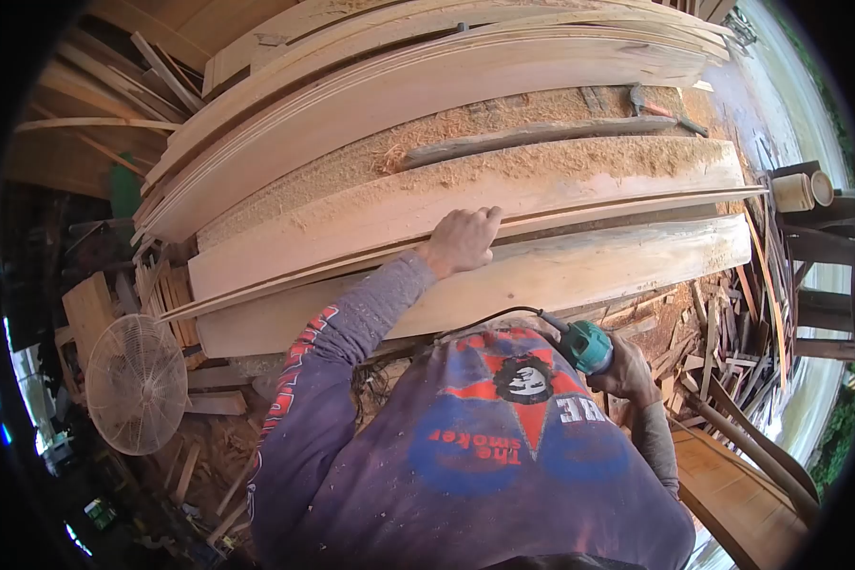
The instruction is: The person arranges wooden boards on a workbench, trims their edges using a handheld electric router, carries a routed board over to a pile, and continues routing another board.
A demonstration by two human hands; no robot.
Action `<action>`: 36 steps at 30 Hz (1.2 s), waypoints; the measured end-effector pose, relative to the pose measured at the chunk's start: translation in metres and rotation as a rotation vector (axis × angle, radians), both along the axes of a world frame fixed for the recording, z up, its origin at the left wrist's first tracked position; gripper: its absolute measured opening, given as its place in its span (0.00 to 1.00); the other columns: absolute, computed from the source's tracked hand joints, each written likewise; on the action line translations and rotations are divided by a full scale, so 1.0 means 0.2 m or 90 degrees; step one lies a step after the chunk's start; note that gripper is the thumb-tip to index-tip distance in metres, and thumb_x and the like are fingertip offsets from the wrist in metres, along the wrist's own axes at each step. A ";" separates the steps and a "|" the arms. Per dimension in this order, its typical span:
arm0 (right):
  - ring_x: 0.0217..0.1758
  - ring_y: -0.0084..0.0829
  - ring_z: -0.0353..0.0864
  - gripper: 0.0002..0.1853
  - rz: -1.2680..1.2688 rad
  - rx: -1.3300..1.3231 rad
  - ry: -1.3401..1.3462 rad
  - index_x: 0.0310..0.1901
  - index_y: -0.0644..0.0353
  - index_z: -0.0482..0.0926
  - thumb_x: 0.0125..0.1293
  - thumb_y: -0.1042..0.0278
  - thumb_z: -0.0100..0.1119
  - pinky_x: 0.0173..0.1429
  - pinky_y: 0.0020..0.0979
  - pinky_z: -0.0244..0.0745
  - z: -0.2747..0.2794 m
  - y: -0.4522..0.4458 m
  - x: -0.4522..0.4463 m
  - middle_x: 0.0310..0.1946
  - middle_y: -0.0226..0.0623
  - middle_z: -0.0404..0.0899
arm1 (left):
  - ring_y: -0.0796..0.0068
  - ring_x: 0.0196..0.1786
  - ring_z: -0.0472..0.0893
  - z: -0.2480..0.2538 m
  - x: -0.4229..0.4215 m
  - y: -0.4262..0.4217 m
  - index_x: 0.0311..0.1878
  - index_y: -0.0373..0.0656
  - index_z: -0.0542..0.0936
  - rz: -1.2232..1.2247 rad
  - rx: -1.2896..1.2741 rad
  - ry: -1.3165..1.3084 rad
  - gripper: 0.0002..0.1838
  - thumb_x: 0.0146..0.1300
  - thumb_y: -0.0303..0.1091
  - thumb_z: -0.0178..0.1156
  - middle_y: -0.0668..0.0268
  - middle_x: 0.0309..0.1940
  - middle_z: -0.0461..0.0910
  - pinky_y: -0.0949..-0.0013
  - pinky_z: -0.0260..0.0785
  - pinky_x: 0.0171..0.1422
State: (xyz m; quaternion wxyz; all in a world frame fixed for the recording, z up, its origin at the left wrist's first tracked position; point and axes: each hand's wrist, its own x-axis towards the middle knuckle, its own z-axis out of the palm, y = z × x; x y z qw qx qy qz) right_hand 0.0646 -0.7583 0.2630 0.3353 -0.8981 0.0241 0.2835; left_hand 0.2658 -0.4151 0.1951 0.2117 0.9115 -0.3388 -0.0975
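Observation:
My left hand (461, 240) is closed over a long thin wooden strip (560, 207), which lies edge-up along a wide pale board (342, 218). My right hand (625, 370) is wrapped around a teal power tool (587, 348) close to my body, at the right side of my shirt. A black cord (494, 314) runs from the tool leftward past my chest. The tool's working end is hidden, so its exact kind cannot be made out. Nearer to me, a second wide board (627, 256) lies beside the first.
Shavings cover the bench around a rough wood piece (541, 138) and a red-handled hammer (651, 106). Long boards (427, 90) are stacked at the back. A round fan guard (137, 385) stands at left. Wood scraps (722, 332) pile up on the right, near a light-coloured container (794, 192).

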 end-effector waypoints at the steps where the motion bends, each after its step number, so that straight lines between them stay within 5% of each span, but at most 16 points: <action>1: 0.47 0.58 0.85 0.34 0.020 0.003 0.006 0.51 0.64 0.80 0.37 0.62 0.76 0.53 0.49 0.81 -0.01 0.04 0.03 0.42 0.55 0.86 | 0.42 0.40 0.87 -0.01 -0.06 0.04 0.51 0.30 0.74 0.020 0.003 0.006 0.25 0.45 0.24 0.62 0.41 0.38 0.84 0.49 0.82 0.45; 4: 0.50 0.57 0.86 0.38 0.069 -0.003 -0.056 0.56 0.63 0.79 0.38 0.63 0.77 0.54 0.48 0.81 -0.01 0.00 0.04 0.43 0.54 0.86 | 0.52 0.36 0.88 -0.08 -0.20 0.01 0.52 0.32 0.75 -0.015 -0.034 -0.094 0.27 0.45 0.27 0.65 0.49 0.35 0.85 0.55 0.83 0.41; 11: 0.49 0.57 0.87 0.37 0.072 -0.003 -0.110 0.56 0.64 0.80 0.37 0.66 0.75 0.53 0.49 0.82 0.02 -0.03 0.01 0.45 0.55 0.86 | 0.51 0.35 0.88 -0.05 0.02 -0.01 0.45 0.30 0.76 -0.045 -0.019 -0.038 0.22 0.44 0.29 0.66 0.46 0.35 0.86 0.54 0.83 0.40; 21: 0.46 0.56 0.89 0.35 0.106 0.046 -0.099 0.55 0.66 0.80 0.44 0.61 0.80 0.51 0.45 0.82 -0.03 0.05 0.08 0.41 0.55 0.87 | 0.54 0.33 0.88 -0.04 -0.05 -0.02 0.46 0.32 0.76 -0.033 -0.029 -0.139 0.24 0.49 0.33 0.73 0.52 0.31 0.84 0.54 0.82 0.38; 22: 0.46 0.56 0.89 0.35 0.094 0.036 -0.112 0.55 0.66 0.80 0.44 0.61 0.80 0.51 0.45 0.82 -0.01 0.04 0.08 0.41 0.55 0.87 | 0.57 0.30 0.87 -0.09 -0.06 0.01 0.46 0.35 0.76 0.041 0.080 -0.018 0.22 0.50 0.31 0.74 0.55 0.30 0.84 0.55 0.80 0.35; 24: 0.48 0.52 0.90 0.37 0.043 0.045 -0.126 0.56 0.67 0.80 0.45 0.58 0.83 0.52 0.44 0.82 0.08 0.04 0.03 0.43 0.54 0.87 | 0.57 0.31 0.85 -0.06 -0.21 0.32 0.48 0.34 0.76 0.196 0.117 -0.098 0.20 0.53 0.30 0.71 0.57 0.29 0.84 0.52 0.78 0.38; 26: 0.49 0.51 0.89 0.38 0.023 0.035 -0.092 0.58 0.65 0.80 0.41 0.62 0.81 0.54 0.44 0.83 0.04 -0.05 -0.02 0.46 0.53 0.88 | 0.51 0.42 0.86 -0.04 -0.34 0.65 0.55 0.37 0.77 0.318 0.148 -0.073 0.24 0.56 0.34 0.69 0.55 0.34 0.86 0.46 0.73 0.50; 28: 0.51 0.55 0.87 0.41 0.045 -0.003 -0.039 0.60 0.64 0.80 0.38 0.64 0.78 0.56 0.46 0.82 0.08 -0.10 -0.04 0.47 0.55 0.87 | 0.53 0.50 0.84 -0.07 -0.44 1.02 0.54 0.42 0.79 0.338 0.195 -0.191 0.21 0.56 0.28 0.68 0.56 0.42 0.86 0.48 0.65 0.61; 29: 0.52 0.56 0.87 0.41 0.058 -0.002 -0.049 0.60 0.64 0.80 0.37 0.63 0.77 0.55 0.47 0.82 0.08 -0.11 -0.06 0.47 0.56 0.86 | 0.54 0.50 0.83 -0.05 -0.46 1.16 0.55 0.42 0.80 0.384 0.235 -0.095 0.23 0.53 0.25 0.65 0.59 0.42 0.86 0.52 0.64 0.64; 36: 0.46 0.56 0.87 0.37 0.173 -0.009 -0.052 0.54 0.65 0.80 0.37 0.63 0.77 0.52 0.47 0.83 0.07 -0.06 0.07 0.43 0.54 0.86 | 0.46 0.44 0.87 0.00 -0.47 1.22 0.47 0.51 0.90 0.429 0.241 -0.002 0.21 0.50 0.25 0.59 0.51 0.38 0.88 0.47 0.79 0.52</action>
